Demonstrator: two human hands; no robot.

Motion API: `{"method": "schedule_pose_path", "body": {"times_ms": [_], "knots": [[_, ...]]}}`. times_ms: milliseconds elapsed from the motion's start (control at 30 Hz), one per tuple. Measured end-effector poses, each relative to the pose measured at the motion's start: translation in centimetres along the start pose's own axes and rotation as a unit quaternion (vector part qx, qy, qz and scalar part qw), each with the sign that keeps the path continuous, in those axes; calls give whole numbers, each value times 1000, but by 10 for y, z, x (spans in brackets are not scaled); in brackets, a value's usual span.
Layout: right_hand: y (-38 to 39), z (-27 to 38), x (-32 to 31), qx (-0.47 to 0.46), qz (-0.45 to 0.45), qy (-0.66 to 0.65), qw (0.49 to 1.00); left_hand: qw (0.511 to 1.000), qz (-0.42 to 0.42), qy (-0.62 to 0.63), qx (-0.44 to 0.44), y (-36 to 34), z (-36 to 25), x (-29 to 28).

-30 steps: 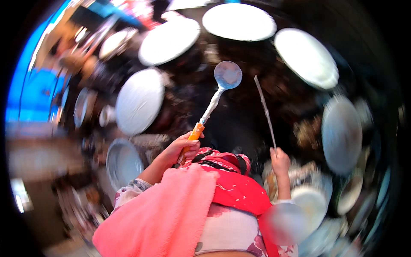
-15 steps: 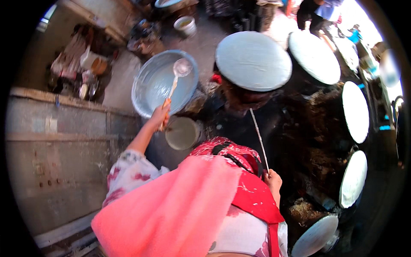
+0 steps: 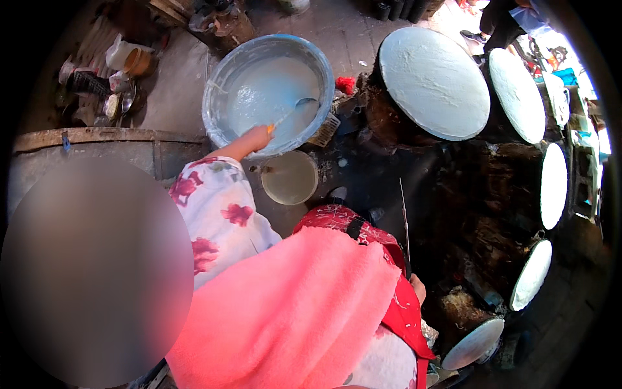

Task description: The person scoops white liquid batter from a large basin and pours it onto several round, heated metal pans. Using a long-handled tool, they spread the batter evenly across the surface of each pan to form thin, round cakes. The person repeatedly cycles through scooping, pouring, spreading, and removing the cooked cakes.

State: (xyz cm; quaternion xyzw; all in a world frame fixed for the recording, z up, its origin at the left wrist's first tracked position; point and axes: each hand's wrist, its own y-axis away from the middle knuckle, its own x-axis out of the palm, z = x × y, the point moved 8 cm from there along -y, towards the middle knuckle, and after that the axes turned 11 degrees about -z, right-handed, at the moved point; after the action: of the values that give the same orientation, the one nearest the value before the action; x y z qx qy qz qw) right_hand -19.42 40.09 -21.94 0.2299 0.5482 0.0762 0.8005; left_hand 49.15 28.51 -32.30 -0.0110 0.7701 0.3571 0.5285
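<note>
Over the near rim of a large blue basin (image 3: pixel 214 107), my left hand (image 3: pixel 258 139) is closed round the orange handle of a ladle (image 3: pixel 285 118). The ladle's bowl is at the right of the pale, milky liquid (image 3: pixel 269 87), partly sunk in it. Beside my red apron, my right hand (image 3: pixel 418 288) grips a long thin stick (image 3: pixel 405 214) that points away from me. The apron and the pink cloth (image 3: pixel 285 292) partly hide that hand. Between the basin and me stands a bucket (image 3: pixel 290 178) of cloudy, dull liquid.
Large round white-topped pans (image 3: pixel 434 84) curve along my right, several more behind the nearest. A red thing (image 3: pixel 345 85) and a small crate (image 3: pixel 325 131) lie by the basin. Jars and tubs (image 3: pixel 136 61) stand at the far left. Another person's legs (image 3: pixel 499 26) show far right.
My left hand has lowered the ladle from above the basin into the liquid. My view has shifted, and a large blurred patch covers the lower left. My right hand still grips the stick.
</note>
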Motion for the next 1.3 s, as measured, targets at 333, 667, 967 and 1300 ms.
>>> {"method": "schedule_pose_path", "body": {"times_ms": [333, 667, 967, 1300], "knots": [[-42, 31, 1, -61, -7, -58, 996, 208, 340, 901, -172, 175, -112, 47], [-83, 81, -10, -193, -22, -22, 981, 529, 90, 838, 98, 298, -143, -132], [-78, 105, -10, -233, -34, -79, 969, 343, 49, 936, -54, 227, -67, -121], [-64, 48, -10, -112, -117, -172, 972, 728, -71, 681, -31, 185, -124, -132]]}}
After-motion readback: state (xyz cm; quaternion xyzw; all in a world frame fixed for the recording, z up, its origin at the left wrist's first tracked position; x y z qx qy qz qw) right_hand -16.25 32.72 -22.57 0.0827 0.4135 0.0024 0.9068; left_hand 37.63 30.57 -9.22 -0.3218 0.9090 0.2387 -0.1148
